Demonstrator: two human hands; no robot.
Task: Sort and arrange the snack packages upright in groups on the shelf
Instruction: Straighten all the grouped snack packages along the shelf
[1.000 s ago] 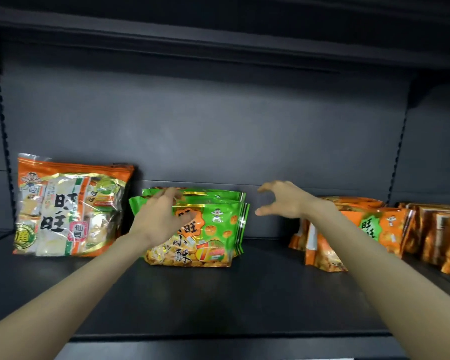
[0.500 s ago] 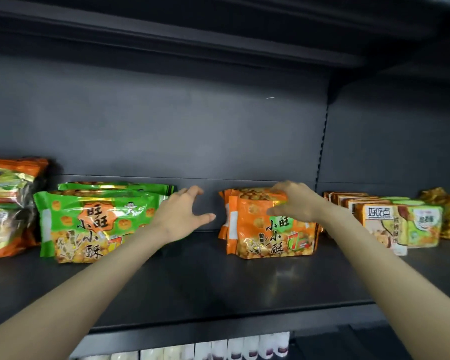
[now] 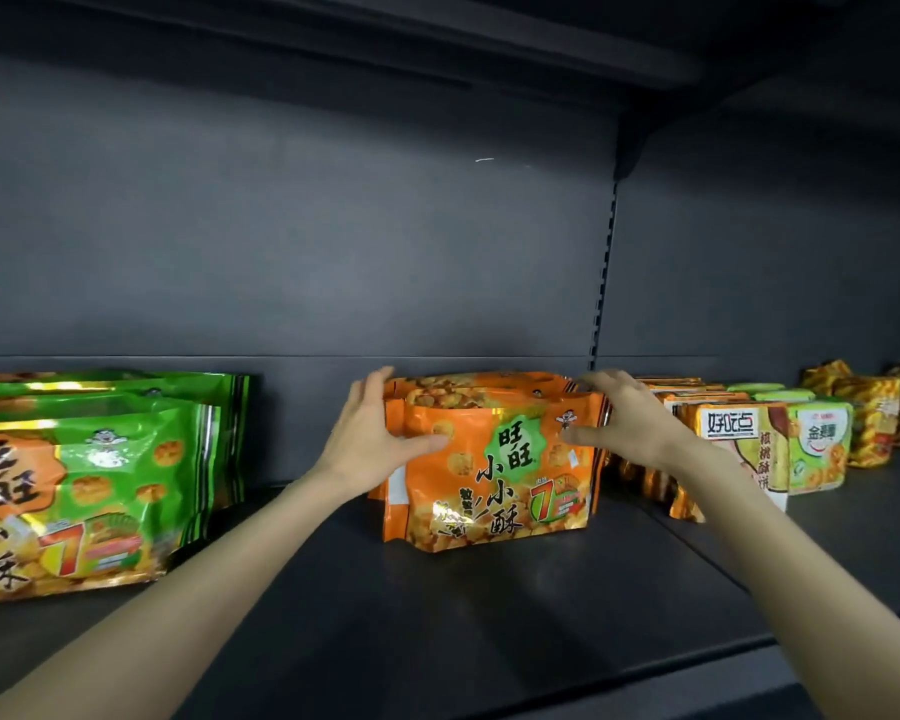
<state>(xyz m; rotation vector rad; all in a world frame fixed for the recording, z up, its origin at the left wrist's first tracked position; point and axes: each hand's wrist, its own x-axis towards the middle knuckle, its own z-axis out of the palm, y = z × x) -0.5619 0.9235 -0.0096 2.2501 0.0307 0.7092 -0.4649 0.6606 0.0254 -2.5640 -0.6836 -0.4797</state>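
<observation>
A stack of orange snack bags (image 3: 494, 470) stands upright in the middle of the dark shelf (image 3: 489, 615). My left hand (image 3: 370, 433) clasps the stack's left side, thumb across the front bag. My right hand (image 3: 624, 423) clasps its right side, thumb on the front and fingers over the top corner. A group of green snack bags (image 3: 89, 480) stands upright at the left, leaning back against the wall.
To the right of the orange stack stand boxed snacks (image 3: 739, 444), green-and-white packs (image 3: 819, 446) and yellow-orange packs (image 3: 863, 413). A slotted upright (image 3: 606, 272) divides the back panel. Another shelf hangs overhead. Bare shelf lies between the green and orange groups.
The view swung right, away from the green bags. My left hand left the green group and came to the orange stack's left side; my right hand closed on its right side.
</observation>
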